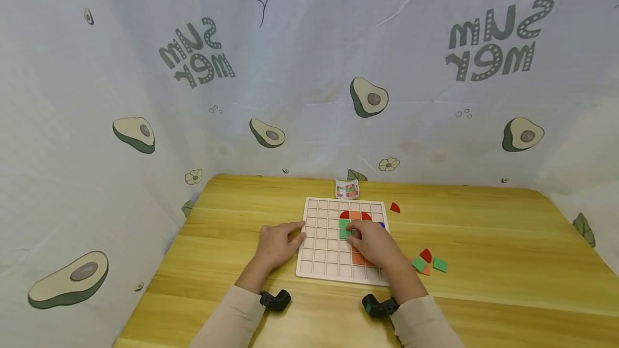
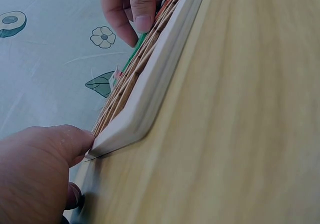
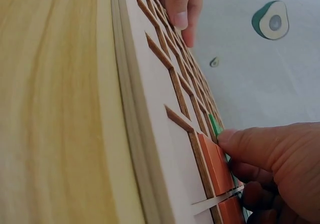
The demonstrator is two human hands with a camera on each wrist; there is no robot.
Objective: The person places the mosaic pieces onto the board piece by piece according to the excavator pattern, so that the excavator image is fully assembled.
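Note:
A pale square grid board (image 1: 320, 255) lies on the wooden table, with coloured pieces in several cells of its right half. At its left edge rests my left hand (image 1: 276, 245), thumb and forefinger spread and touching the rim. My right hand (image 1: 374, 240) is over the right half, its thumb and forefinger pinching a green square tile (image 1: 352, 233) at the cells. Close by are another green tile (image 1: 344, 224), red quarter-circle pieces (image 1: 345, 215) and orange tiles (image 1: 358, 258). In the right wrist view, the thumb touches the green tile (image 3: 215, 125); its other fingers are partly hidden.
A small patterned card (image 1: 347, 189) stands behind the board. To the right lie a red quarter-circle (image 1: 395, 207) and a loose group of green tiles (image 1: 440, 265), orange pieces and another red piece (image 1: 426, 255). A printed cloth (image 1: 309, 69) hangs behind the table.

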